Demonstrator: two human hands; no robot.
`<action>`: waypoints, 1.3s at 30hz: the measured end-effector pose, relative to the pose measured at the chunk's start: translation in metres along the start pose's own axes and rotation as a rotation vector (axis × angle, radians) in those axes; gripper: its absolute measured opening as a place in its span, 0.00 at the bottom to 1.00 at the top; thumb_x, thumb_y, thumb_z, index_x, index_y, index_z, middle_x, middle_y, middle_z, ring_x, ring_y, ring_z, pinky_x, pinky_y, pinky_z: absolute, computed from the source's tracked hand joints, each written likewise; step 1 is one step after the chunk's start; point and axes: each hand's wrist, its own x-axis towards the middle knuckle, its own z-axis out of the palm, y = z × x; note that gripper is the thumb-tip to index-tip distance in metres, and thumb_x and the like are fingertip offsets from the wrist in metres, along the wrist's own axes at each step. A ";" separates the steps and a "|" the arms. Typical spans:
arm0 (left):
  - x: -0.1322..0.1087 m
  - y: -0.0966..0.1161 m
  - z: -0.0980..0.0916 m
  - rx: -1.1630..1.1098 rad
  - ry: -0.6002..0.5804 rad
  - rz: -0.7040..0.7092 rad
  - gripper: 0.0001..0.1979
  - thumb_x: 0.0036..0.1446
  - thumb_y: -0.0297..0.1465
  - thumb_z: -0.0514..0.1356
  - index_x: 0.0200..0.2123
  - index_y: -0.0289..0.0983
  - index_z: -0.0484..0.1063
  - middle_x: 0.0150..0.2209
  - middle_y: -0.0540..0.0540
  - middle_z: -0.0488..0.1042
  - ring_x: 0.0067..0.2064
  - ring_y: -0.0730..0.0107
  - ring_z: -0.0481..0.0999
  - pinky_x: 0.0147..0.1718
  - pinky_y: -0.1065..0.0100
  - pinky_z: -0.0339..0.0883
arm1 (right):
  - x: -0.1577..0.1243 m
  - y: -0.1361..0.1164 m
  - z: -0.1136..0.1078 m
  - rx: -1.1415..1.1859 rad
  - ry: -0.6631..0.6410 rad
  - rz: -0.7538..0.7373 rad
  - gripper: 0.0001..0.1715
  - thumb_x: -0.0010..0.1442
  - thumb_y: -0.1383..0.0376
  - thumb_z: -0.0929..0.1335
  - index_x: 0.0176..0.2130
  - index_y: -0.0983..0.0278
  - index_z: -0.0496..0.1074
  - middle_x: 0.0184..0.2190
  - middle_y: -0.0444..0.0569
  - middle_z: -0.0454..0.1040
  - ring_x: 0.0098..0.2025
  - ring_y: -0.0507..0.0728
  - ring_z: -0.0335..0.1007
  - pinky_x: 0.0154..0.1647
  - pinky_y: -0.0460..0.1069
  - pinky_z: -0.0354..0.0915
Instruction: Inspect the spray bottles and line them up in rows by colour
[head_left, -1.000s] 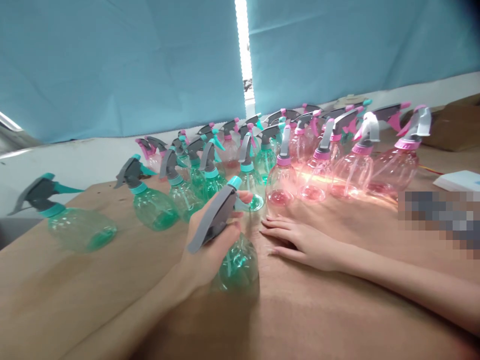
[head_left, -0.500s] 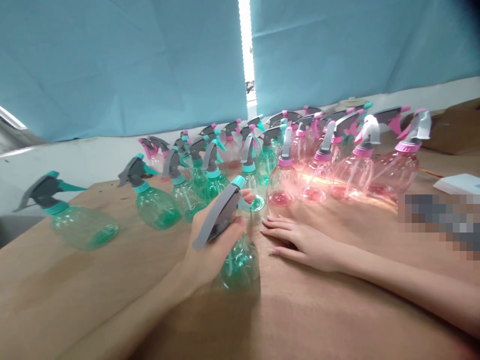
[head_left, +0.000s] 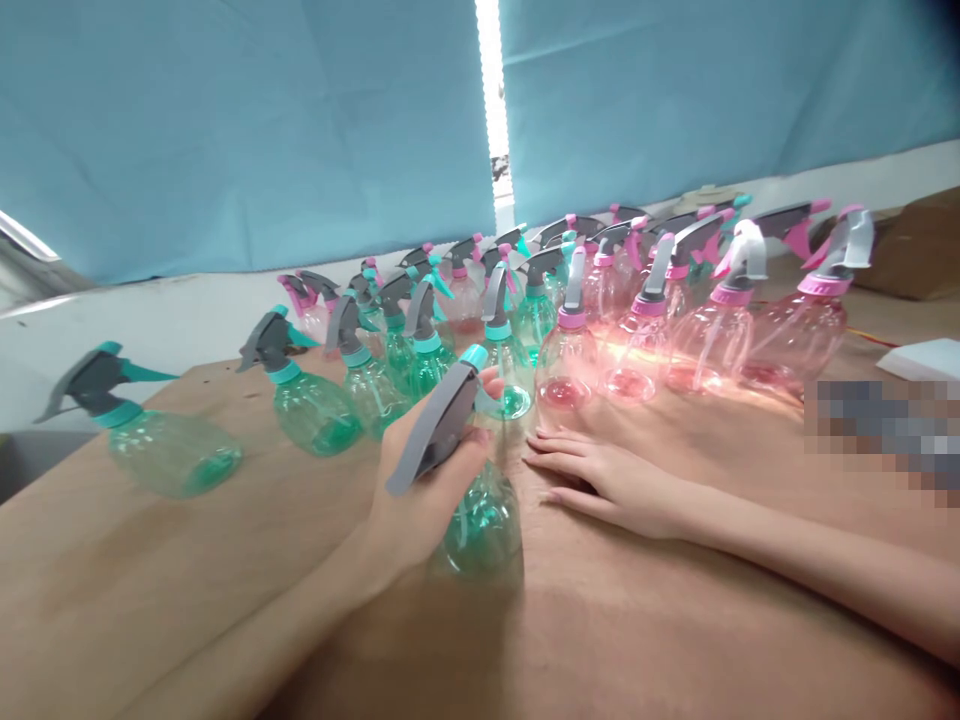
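My left hand (head_left: 424, 490) is closed around the neck of a green spray bottle (head_left: 484, 535), which has a grey head and a turquoise nozzle. One finger reaches the trigger side, and the hand hides the collar. To the right, my right hand (head_left: 611, 480) lies flat on the wooden table (head_left: 637, 630), fingers spread and holding nothing. Just beyond both hands stand another green spray bottle (head_left: 508, 365) and a pink spray bottle (head_left: 566, 365).
Several green spray bottles (head_left: 311, 410) stand on the left, one of them (head_left: 176, 450) near the table's left edge. Several pink bottles (head_left: 712, 340) fill the back right. A white box (head_left: 926, 358) and a brown carton (head_left: 919, 245) lie at the right. Blue cloth (head_left: 262, 130) hangs behind.
The view has shifted very slightly. My left hand keeps its grip on the green spray bottle, and the right hand stays flat on the table.
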 end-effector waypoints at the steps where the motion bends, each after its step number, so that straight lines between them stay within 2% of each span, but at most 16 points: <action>1: 0.000 0.000 0.000 0.001 -0.003 -0.006 0.18 0.54 0.26 0.57 0.50 0.41 0.71 0.50 0.49 0.77 0.46 0.64 0.77 0.47 0.63 0.72 | 0.000 0.000 0.000 -0.001 -0.002 0.001 0.32 0.68 0.50 0.59 0.63 0.64 0.63 0.66 0.53 0.57 0.67 0.62 0.51 0.66 0.58 0.52; 4: 0.000 0.002 0.000 -0.001 -0.038 -0.029 0.19 0.54 0.26 0.56 0.50 0.41 0.71 0.45 0.49 0.78 0.33 0.70 0.77 0.37 0.65 0.74 | 0.000 0.000 0.000 -0.003 -0.005 0.005 0.32 0.68 0.50 0.59 0.63 0.64 0.63 0.66 0.53 0.57 0.67 0.62 0.51 0.66 0.58 0.52; 6: 0.000 0.003 0.000 -0.009 -0.066 -0.032 0.19 0.53 0.25 0.56 0.49 0.41 0.70 0.45 0.49 0.77 0.29 0.72 0.75 0.32 0.67 0.72 | 0.000 0.001 0.001 -0.001 -0.001 0.008 0.32 0.68 0.50 0.59 0.63 0.64 0.63 0.66 0.53 0.57 0.67 0.62 0.51 0.66 0.59 0.52; 11: 0.001 0.004 -0.001 -0.017 -0.082 -0.011 0.17 0.53 0.25 0.55 0.47 0.41 0.69 0.49 0.49 0.74 0.26 0.77 0.70 0.26 0.70 0.67 | 0.000 0.002 0.002 -0.006 0.000 0.010 0.31 0.68 0.50 0.59 0.63 0.64 0.63 0.66 0.53 0.57 0.67 0.62 0.51 0.66 0.59 0.52; 19: 0.003 0.007 -0.001 -0.008 -0.078 -0.025 0.16 0.53 0.24 0.55 0.46 0.40 0.69 0.39 0.50 0.75 0.22 0.78 0.65 0.23 0.70 0.62 | 0.001 -0.002 -0.001 -0.012 0.001 0.001 0.31 0.68 0.50 0.59 0.62 0.64 0.63 0.65 0.54 0.59 0.67 0.63 0.52 0.65 0.59 0.54; 26: 0.003 0.009 -0.001 0.048 -0.113 -0.036 0.18 0.54 0.24 0.55 0.49 0.40 0.69 0.32 0.52 0.75 0.24 0.75 0.70 0.22 0.71 0.64 | 0.000 0.000 0.002 -0.002 0.013 0.008 0.31 0.68 0.50 0.59 0.63 0.62 0.63 0.66 0.52 0.58 0.67 0.62 0.51 0.66 0.59 0.53; 29: 0.005 0.008 -0.002 0.072 -0.128 -0.034 0.19 0.51 0.22 0.56 0.48 0.39 0.68 0.39 0.49 0.76 0.29 0.73 0.75 0.27 0.71 0.70 | 0.000 0.000 0.002 0.010 0.021 0.000 0.30 0.68 0.50 0.59 0.62 0.62 0.63 0.65 0.53 0.59 0.67 0.63 0.52 0.65 0.59 0.54; 33: 0.008 0.006 -0.003 0.082 -0.146 -0.011 0.21 0.48 0.22 0.59 0.48 0.40 0.68 0.51 0.46 0.73 0.36 0.69 0.79 0.35 0.69 0.75 | 0.001 -0.001 0.000 0.024 0.027 -0.015 0.29 0.68 0.51 0.60 0.62 0.61 0.64 0.64 0.53 0.61 0.66 0.64 0.54 0.64 0.60 0.55; 39: 0.006 0.009 -0.002 0.080 -0.118 -0.048 0.19 0.50 0.27 0.59 0.48 0.42 0.69 0.52 0.44 0.74 0.38 0.64 0.79 0.36 0.64 0.76 | 0.000 0.000 -0.001 0.034 0.025 -0.014 0.29 0.68 0.51 0.60 0.62 0.60 0.63 0.65 0.52 0.61 0.66 0.63 0.53 0.65 0.60 0.54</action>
